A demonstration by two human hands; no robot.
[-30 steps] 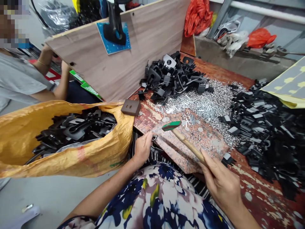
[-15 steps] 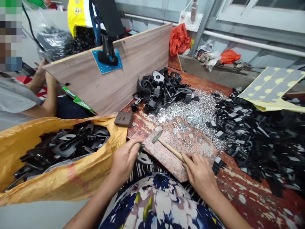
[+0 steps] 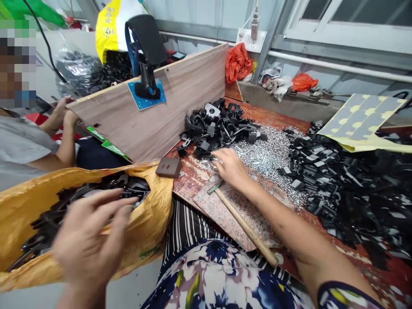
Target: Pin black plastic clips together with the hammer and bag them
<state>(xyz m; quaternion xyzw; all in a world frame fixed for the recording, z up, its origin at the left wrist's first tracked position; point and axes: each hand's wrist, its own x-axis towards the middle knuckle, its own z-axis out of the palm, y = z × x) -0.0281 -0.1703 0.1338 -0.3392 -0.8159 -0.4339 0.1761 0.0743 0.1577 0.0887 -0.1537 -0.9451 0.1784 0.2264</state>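
My left hand point(image 3: 92, 240), blurred by motion, is raised over the near side of the yellow sack point(image 3: 151, 227). Its fingers are apart, with nothing visible in them. Inside the sack lie black plastic parts point(image 3: 128, 184). My right hand point(image 3: 230, 167) reaches to the near edge of the small metal pins point(image 3: 267, 148), fingers bent and slightly apart; whether a pin is between the fingertips is too small to see. Below that forearm a hammer point(image 3: 241, 219) with a wooden handle lies on the speckled stone slab point(image 3: 209, 201), held by neither hand.
Behind the pins is a heap of black clip parts point(image 3: 215, 124). More black parts point(image 3: 347, 184) cover the right side, near a yellow-grey sheet point(image 3: 360, 116). A brown block point(image 3: 168, 167) sits by the sack. A wooden board point(image 3: 154, 107) separates me from another person point(image 3: 32, 141).
My right hand has let go of the hammer and moved forward to the pins. The left hand has swung left from the slab's edge to over the sack; the small dark piece at its fingertips is gone.
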